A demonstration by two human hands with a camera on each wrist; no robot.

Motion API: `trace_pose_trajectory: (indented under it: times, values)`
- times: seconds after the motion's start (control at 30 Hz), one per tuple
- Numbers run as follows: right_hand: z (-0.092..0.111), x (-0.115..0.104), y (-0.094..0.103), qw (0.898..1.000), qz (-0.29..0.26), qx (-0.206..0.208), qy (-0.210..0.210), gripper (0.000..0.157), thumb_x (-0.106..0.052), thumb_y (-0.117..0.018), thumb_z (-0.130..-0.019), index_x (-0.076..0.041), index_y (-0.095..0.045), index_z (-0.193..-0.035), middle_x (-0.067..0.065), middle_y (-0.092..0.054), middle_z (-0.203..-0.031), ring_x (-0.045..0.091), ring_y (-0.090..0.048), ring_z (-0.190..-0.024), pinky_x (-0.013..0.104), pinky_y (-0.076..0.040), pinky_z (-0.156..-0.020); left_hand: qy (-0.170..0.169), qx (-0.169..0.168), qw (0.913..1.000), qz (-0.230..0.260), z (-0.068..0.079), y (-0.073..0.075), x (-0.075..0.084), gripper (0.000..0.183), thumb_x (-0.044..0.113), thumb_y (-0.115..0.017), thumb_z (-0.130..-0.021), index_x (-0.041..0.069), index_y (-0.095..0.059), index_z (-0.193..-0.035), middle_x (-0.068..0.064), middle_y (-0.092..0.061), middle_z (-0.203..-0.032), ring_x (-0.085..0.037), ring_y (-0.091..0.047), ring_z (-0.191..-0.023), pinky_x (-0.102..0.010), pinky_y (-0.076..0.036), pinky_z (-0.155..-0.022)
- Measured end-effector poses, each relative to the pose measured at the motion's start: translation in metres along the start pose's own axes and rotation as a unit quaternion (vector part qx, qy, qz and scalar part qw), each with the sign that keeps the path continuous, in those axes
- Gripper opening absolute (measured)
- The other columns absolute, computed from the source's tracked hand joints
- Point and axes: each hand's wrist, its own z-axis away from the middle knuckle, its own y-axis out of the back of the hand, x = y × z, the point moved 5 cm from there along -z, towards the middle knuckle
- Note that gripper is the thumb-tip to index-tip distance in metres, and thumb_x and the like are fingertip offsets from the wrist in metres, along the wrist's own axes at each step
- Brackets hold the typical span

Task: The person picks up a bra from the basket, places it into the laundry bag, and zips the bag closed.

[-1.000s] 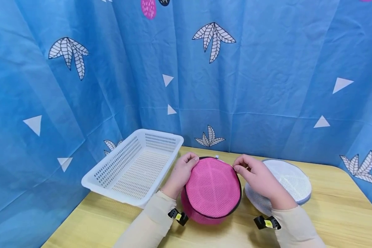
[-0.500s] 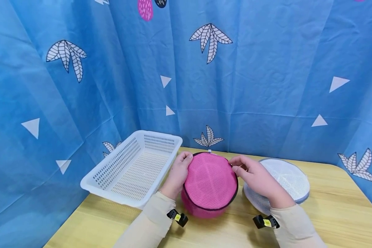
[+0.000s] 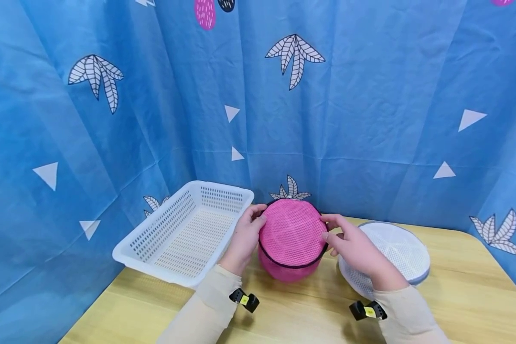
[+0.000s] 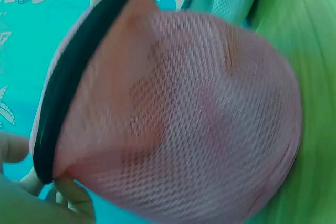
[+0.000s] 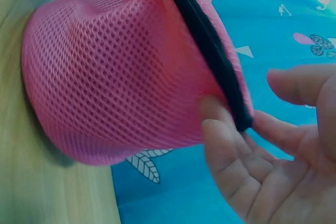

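A pink mesh laundry bag [image 3: 292, 231], round with a black-trimmed edge, stands puffed up in the middle of the head view. My left hand [image 3: 241, 241] holds its rim on the left, thumb on top and fingers curled below the trim, as the left wrist view shows. On the opposite side my right hand [image 3: 357, 248] has the rim between its fingers. In the right wrist view, fingers [image 5: 223, 148] press the mesh side under the black trim [image 5: 215, 51], while the thumb [image 5: 294, 85] stands off. A small white tag [image 3: 289, 197] shows at the bag's back edge.
To the left sits a white slotted plastic basket [image 3: 152, 273]. A flat white mesh bag [image 3: 397, 251] with grey trim lies on the wooden table [image 3: 309, 317] at the right, partly behind my right hand. A patterned blue curtain [image 3: 370, 95] hangs behind and to the left.
The pink laundry bag has moved away toward the curtain, its top tilting. My right fingers have spread over its rim, and my left thumb has shifted along the edge.
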Motion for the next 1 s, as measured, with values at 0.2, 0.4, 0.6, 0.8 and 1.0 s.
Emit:
trace_pose_trajectory:
  times: [0.2,0.4,0.6,0.8,1.0]
  values:
    - [0.002,0.003,0.011,0.997,0.053,0.054,0.016,0.037,-0.024,-0.057,-0.094,-0.016,-0.05,-0.129,0.007,-0.05,-0.11,0.025,-0.06,-0.067,0.032,-0.049,-0.062,-0.013,-0.076,0.9818,-0.174,0.003,-0.009,0.004,0.036,0.02,-0.056,-0.093,0.011,-0.054,-0.128,-0.007,-0.052,-0.126,-0.022,-0.05,-0.113,-0.038,-0.042,-0.094]
    - [0.0,0.006,0.013,0.991,0.12,0.057,0.035,0.034,-0.02,-0.06,-0.092,-0.011,-0.055,-0.124,0.004,-0.052,-0.104,0.014,-0.058,-0.067,0.031,-0.048,-0.065,-0.059,-0.094,0.9457,-0.305,0.003,-0.013,0.004,0.037,0.025,-0.059,-0.09,0.014,-0.056,-0.125,-0.009,-0.047,-0.129,-0.021,-0.045,-0.119,-0.041,-0.036,-0.099]
    - [0.006,0.006,0.012,0.986,0.149,0.068,0.04,0.032,-0.025,-0.061,-0.091,-0.013,-0.058,-0.12,0.0,-0.055,-0.102,0.012,-0.055,-0.064,0.03,-0.046,-0.064,-0.058,-0.107,0.9293,-0.349,0.004,-0.013,0.001,0.044,0.031,-0.059,-0.089,0.013,-0.052,-0.128,-0.008,-0.048,-0.127,-0.02,-0.048,-0.115,-0.041,-0.039,-0.096]
    - [0.007,0.001,0.016,0.979,0.183,0.074,0.061,0.027,-0.026,-0.061,-0.091,-0.017,-0.059,-0.116,-0.003,-0.056,-0.107,0.01,-0.054,-0.062,0.03,-0.045,-0.064,-0.063,-0.082,0.9176,-0.384,0.001,-0.01,0.006,0.051,0.035,-0.06,-0.089,0.014,-0.048,-0.134,-0.007,-0.049,-0.123,-0.019,-0.052,-0.105,-0.04,-0.043,-0.09]
    - [0.01,0.001,0.021,0.975,0.195,0.092,0.053,0.02,-0.025,-0.059,-0.091,-0.02,-0.061,-0.11,-0.006,-0.054,-0.101,0.011,-0.053,-0.062,0.03,-0.045,-0.062,-0.076,-0.084,0.8872,-0.447,0.005,-0.014,0.008,0.056,0.043,-0.057,-0.088,0.019,-0.045,-0.137,-0.008,-0.044,-0.133,-0.022,-0.045,-0.121,-0.045,-0.037,-0.098]
